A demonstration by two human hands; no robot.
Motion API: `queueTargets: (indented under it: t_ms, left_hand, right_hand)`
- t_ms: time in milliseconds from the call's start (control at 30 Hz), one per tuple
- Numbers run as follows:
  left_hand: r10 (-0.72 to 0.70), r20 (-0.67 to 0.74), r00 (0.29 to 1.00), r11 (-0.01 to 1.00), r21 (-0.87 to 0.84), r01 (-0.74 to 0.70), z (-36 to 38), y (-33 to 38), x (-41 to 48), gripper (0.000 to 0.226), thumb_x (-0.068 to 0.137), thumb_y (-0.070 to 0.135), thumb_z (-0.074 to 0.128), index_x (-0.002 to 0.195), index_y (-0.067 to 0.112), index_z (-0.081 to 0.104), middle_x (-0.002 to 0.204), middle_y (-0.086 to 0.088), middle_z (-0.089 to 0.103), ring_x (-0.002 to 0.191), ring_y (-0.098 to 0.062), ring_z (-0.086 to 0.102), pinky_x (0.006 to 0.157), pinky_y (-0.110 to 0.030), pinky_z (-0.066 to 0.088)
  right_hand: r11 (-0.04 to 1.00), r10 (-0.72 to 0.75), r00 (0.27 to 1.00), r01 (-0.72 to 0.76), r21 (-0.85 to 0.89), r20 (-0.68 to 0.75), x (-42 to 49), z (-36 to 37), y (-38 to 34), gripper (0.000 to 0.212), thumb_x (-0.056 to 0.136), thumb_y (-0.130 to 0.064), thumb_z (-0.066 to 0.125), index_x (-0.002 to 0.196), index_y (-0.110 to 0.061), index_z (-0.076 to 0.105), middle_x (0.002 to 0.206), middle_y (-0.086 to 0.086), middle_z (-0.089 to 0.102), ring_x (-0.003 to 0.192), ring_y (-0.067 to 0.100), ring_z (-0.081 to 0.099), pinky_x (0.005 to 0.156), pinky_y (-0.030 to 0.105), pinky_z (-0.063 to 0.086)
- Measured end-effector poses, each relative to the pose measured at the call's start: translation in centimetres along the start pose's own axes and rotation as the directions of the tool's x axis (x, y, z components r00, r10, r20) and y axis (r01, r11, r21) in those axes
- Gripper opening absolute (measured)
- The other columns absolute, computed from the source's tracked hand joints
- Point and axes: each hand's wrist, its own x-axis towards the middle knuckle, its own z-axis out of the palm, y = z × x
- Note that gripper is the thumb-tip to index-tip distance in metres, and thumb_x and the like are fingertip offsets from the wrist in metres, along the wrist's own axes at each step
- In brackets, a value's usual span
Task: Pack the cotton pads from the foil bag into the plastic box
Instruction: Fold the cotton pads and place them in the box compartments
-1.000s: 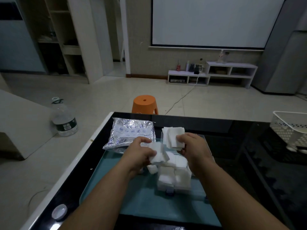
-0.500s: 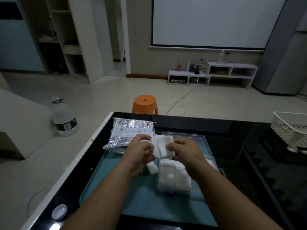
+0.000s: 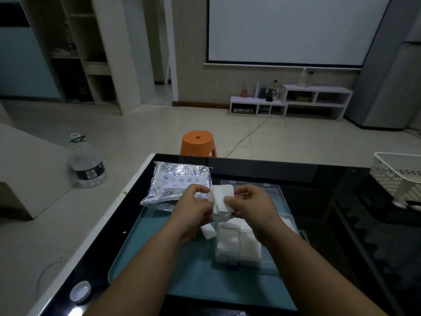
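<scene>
Both hands hold one stack of white cotton pads (image 3: 222, 200) above the clear plastic box (image 3: 237, 245). My left hand (image 3: 193, 208) grips the stack's left side, and my right hand (image 3: 248, 204) pinches its right side with thumb on top. The box sits on a teal tray (image 3: 193, 277), its lid (image 3: 273, 192) laid open at the back, and it holds several white pads. A small pile of loose pads (image 3: 208, 231) lies on the tray left of the box. The silver foil bag (image 3: 175, 183) lies at the tray's far left corner.
The tray rests on a black glass table (image 3: 341, 224). A white perforated basket (image 3: 398, 179) stands at the table's right edge, and a small white cap (image 3: 79, 290) lies near the front left. On the floor beyond are an orange stool (image 3: 197, 142) and a large water bottle (image 3: 87, 163).
The two hands, each holding pads a second ago, have come together. The pads now form one stack held between them, slightly left of where the right hand held its pads.
</scene>
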Motion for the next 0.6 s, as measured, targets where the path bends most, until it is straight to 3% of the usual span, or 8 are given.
queueTargets:
  t_ms: [100, 167, 267, 333, 400, 467, 600]
  left_hand:
    - [-0.02, 0.021, 1.0, 0.996, -0.091, 0.022, 0.23, 0.08, 0.08, 0.027, 0.085, -0.01, 0.048, 0.104, 0.01, 0.05, 0.081, -0.019, 0.065, 0.06, -0.023, 0.062, 0.065, -0.04, 0.058]
    - [-0.027, 0.032, 0.999, 0.991, -0.128, 0.031, 0.32, 0.03, 0.09, 0.017, 0.089, -0.002, 0.052, 0.1, 0.01, 0.05, 0.073, -0.011, 0.063, 0.053, -0.017, 0.059, 0.064, -0.039, 0.057]
    - [-0.029, -0.039, 0.999, 0.996, -0.082, 0.025, 0.2, -0.17, 0.08, 0.022, 0.089, 0.0, 0.06, 0.103, 0.014, 0.051, 0.095, -0.02, 0.068, 0.073, -0.028, 0.069, 0.063, -0.038, 0.057]
    - [-0.027, -0.09, 0.996, 0.996, -0.086, 0.019, 0.13, -0.07, 0.02, 0.028, 0.087, -0.002, 0.061, 0.107, 0.015, 0.051, 0.102, -0.023, 0.067, 0.077, -0.031, 0.069, 0.065, -0.038, 0.059]
    - [0.002, -0.113, 0.994, 0.996, -0.088, -0.012, 0.09, 0.25, -0.1, 0.03, 0.086, 0.0, 0.064, 0.108, 0.016, 0.051, 0.097, -0.02, 0.069, 0.072, -0.028, 0.069, 0.064, -0.035, 0.059]
    - [0.038, -0.118, 0.992, 0.995, -0.083, -0.048, 0.11, 0.45, -0.25, 0.03, 0.085, 0.0, 0.066, 0.106, 0.016, 0.052, 0.09, -0.018, 0.07, 0.068, -0.026, 0.068, 0.067, -0.037, 0.06]
    - [0.038, -0.106, 0.994, 0.994, -0.095, -0.048, 0.21, 0.36, -0.26, 0.029, 0.084, 0.003, 0.068, 0.107, 0.015, 0.054, 0.099, -0.021, 0.069, 0.081, -0.032, 0.067, 0.085, -0.05, 0.055]
  right_hand:
    - [0.987, -0.075, 0.993, 0.061, -0.151, -0.087, 0.15, 0.1, 0.38, 0.017, 0.08, -0.016, 0.077, 0.089, -0.013, 0.063, 0.089, 0.007, 0.069, 0.078, 0.021, 0.069, 0.064, 0.032, 0.059]
    - [0.975, -0.099, 0.991, 0.079, -0.208, -0.09, 0.17, 0.12, 0.57, 0.015, 0.08, -0.02, 0.078, 0.086, -0.017, 0.064, 0.085, 0.004, 0.069, 0.078, 0.02, 0.068, 0.07, 0.036, 0.06]
    - [0.966, -0.108, 0.993, 0.095, -0.241, -0.039, 0.16, 0.2, 0.67, 0.007, 0.085, -0.018, 0.07, 0.088, -0.023, 0.066, 0.09, -0.001, 0.069, 0.082, 0.014, 0.067, 0.077, 0.036, 0.059]
    - [0.967, -0.089, 0.996, 0.082, -0.241, -0.021, 0.26, 0.19, 0.58, 0.013, 0.087, -0.017, 0.066, 0.098, -0.023, 0.063, 0.099, -0.003, 0.066, 0.087, 0.01, 0.061, 0.076, 0.032, 0.055]
    - [0.978, -0.02, 1.0, 0.02, -0.208, 0.004, 0.26, 0.11, 0.34, 0.027, 0.086, -0.025, 0.068, 0.109, -0.024, 0.053, 0.103, -0.003, 0.058, 0.091, 0.011, 0.056, 0.072, 0.026, 0.048]
    - [0.989, 0.078, 0.996, -0.07, -0.133, 0.054, 0.18, 0.07, 0.22, 0.04, 0.085, -0.03, 0.071, 0.115, -0.023, 0.046, 0.107, 0.004, 0.058, 0.094, 0.019, 0.061, 0.072, 0.029, 0.051]
    - [0.971, 0.189, 0.975, -0.204, 0.127, 0.117, -0.14, 0.29, 0.11, 0.042, 0.084, -0.009, 0.072, 0.114, -0.017, 0.044, 0.106, 0.02, 0.064, 0.092, 0.031, 0.07, 0.077, 0.037, 0.06]
